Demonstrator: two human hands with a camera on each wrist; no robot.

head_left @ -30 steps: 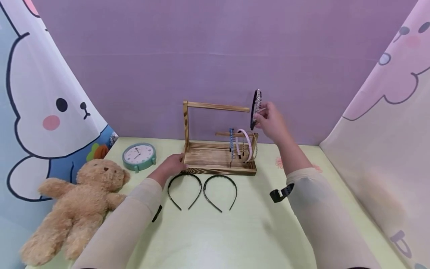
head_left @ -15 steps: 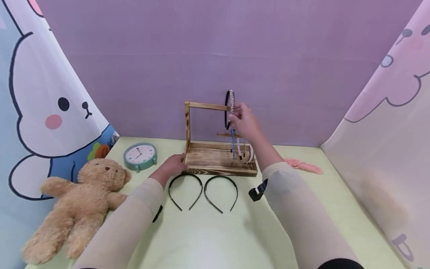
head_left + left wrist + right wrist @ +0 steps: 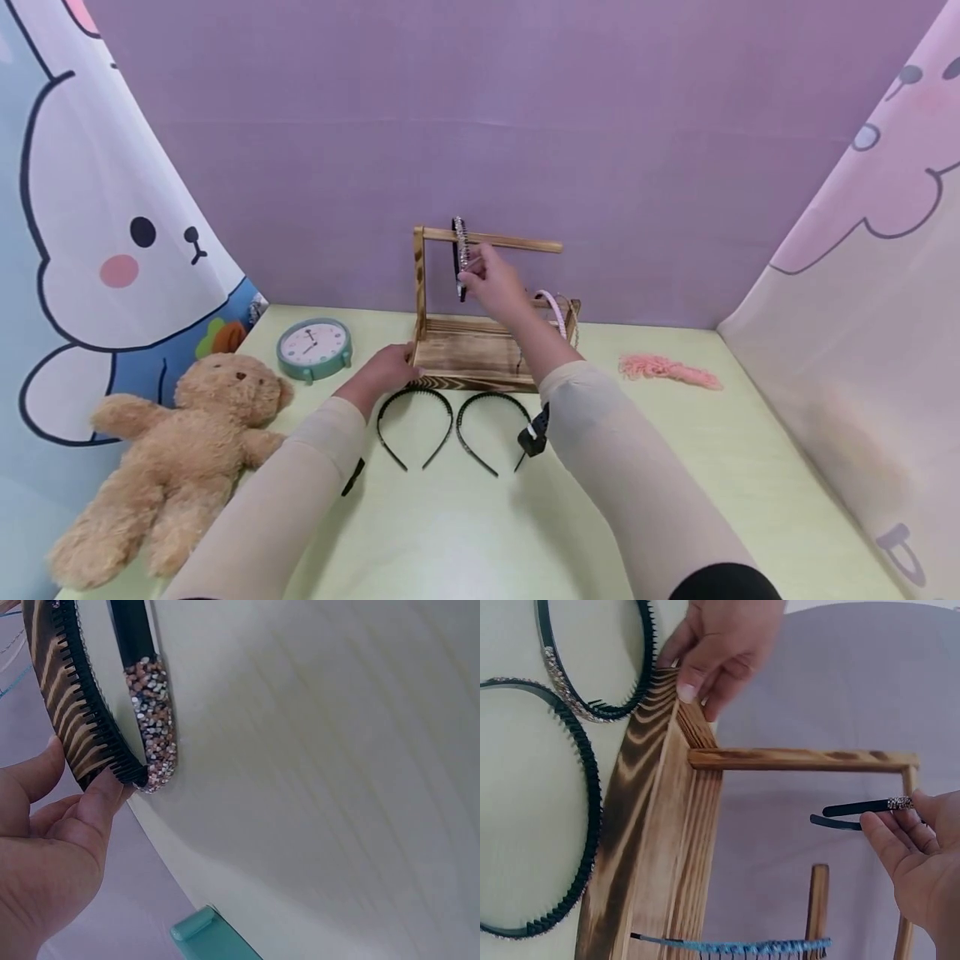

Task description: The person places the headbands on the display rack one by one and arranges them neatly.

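Observation:
My right hand pinches a black toothed headband studded with sparkling stones. The headband hangs at the upper bar of a wooden rack, near its left post, its ends pointing down. My left hand grips the front left corner of the rack's tray, thumb on one side and fingers on the other. A pink headband and a blue one hang on the lower bar, partly hidden by my right arm in the head view. Two more black stone-studded headbands lie in front of the rack, the left one close to my left fingers.
A round teal clock lies left of the rack, and a plush teddy bear lies along the table's left side. A pink fringed bundle lies to the right. A purple backdrop rises behind.
My right hand has carried the black headband leftward, from beyond the upper bar's free right end to near the left post. My left hand stays on the tray corner.

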